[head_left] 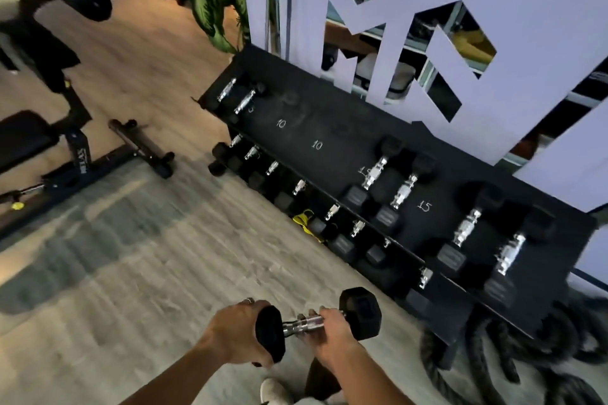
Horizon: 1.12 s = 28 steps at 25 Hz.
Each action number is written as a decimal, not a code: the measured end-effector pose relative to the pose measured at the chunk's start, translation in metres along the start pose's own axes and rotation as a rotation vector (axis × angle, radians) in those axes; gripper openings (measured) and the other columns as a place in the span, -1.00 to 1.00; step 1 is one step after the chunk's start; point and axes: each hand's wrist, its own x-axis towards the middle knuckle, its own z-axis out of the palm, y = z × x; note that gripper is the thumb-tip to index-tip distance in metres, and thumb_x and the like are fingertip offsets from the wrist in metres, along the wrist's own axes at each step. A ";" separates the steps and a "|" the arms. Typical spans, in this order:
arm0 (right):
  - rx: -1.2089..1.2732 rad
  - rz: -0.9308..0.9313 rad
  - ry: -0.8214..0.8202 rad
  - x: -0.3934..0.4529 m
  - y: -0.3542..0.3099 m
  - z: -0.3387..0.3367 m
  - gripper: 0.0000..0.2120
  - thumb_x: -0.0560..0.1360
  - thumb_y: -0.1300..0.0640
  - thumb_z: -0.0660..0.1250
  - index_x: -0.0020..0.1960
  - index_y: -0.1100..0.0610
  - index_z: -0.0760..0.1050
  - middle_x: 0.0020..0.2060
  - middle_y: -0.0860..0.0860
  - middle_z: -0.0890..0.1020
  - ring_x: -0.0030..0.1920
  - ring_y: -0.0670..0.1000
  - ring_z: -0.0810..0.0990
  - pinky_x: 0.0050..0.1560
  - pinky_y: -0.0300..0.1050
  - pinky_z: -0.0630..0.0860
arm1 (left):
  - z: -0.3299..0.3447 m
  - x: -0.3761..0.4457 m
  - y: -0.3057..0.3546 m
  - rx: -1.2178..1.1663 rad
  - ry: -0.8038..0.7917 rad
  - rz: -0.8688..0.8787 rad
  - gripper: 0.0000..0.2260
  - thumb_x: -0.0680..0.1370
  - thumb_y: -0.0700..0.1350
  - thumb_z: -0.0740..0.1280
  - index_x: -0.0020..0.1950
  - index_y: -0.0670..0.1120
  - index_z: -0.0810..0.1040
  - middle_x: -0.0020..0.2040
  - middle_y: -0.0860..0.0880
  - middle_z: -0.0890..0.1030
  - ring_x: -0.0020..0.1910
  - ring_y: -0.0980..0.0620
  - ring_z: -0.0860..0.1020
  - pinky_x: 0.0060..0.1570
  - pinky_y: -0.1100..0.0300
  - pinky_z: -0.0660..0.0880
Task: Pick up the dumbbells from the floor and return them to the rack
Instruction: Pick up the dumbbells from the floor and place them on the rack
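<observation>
My left hand (237, 332) cupped one head of a dumbbell (317, 322), right hand (332, 335) fingers clenched on its chrome handle, held above the floor (131, 256), near the rack (329, 128).

black hex dumbbell (316, 322), chrome handle, level; black rack (329, 128), half-filled

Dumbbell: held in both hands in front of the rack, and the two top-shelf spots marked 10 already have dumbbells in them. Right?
Not quite. The head view shows the dumbbell held by the left hand and right hand in front of the rack, but the two spots marked 10 are bare; the shelf's dumbbells sit to either side of them.
</observation>
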 end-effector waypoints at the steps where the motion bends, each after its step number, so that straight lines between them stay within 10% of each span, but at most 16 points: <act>1: -0.004 0.003 -0.003 0.007 -0.015 0.026 -0.92 0.64 0.25 0.14 0.10 0.23 0.37 -0.20 0.19 0.48 -0.25 0.19 0.51 -0.11 0.24 0.51 | -0.020 0.022 -0.005 -0.002 -0.012 -0.002 -0.18 -0.03 0.37 0.44 0.22 0.31 0.38 0.04 0.21 0.52 0.04 0.14 0.58 -0.03 0.22 0.52; 15: -0.309 -0.026 -0.067 0.143 -0.211 0.375 -0.84 0.58 0.36 0.14 -0.16 0.26 0.39 -0.25 0.17 0.48 -0.25 0.15 0.51 -0.27 0.07 0.51 | -0.258 0.306 -0.079 -0.095 0.112 -0.154 -0.08 -0.03 0.46 0.40 0.31 0.26 0.33 0.10 0.14 0.57 0.04 0.04 0.61 -0.07 0.20 0.48; 25: -0.399 -0.102 0.056 0.237 -0.308 0.573 -0.81 0.62 0.27 0.09 -0.09 0.19 0.43 -0.18 0.11 0.52 -0.13 0.16 0.54 0.26 0.18 0.42 | -0.350 0.506 -0.146 -0.188 0.000 -0.106 -0.16 0.00 0.39 0.42 0.23 0.13 0.39 0.09 0.13 0.60 0.10 0.04 0.58 0.06 0.10 0.57; 28: -0.487 -0.131 0.104 0.262 -0.334 0.608 -0.84 0.62 0.25 0.14 -0.08 0.16 0.47 -0.20 0.05 0.56 -0.18 0.07 0.57 0.05 0.06 0.53 | -0.359 0.563 -0.154 -0.155 -0.039 -0.070 -0.12 0.01 0.41 0.40 0.25 0.09 0.37 0.12 0.11 0.57 0.17 0.02 0.54 0.10 0.06 0.51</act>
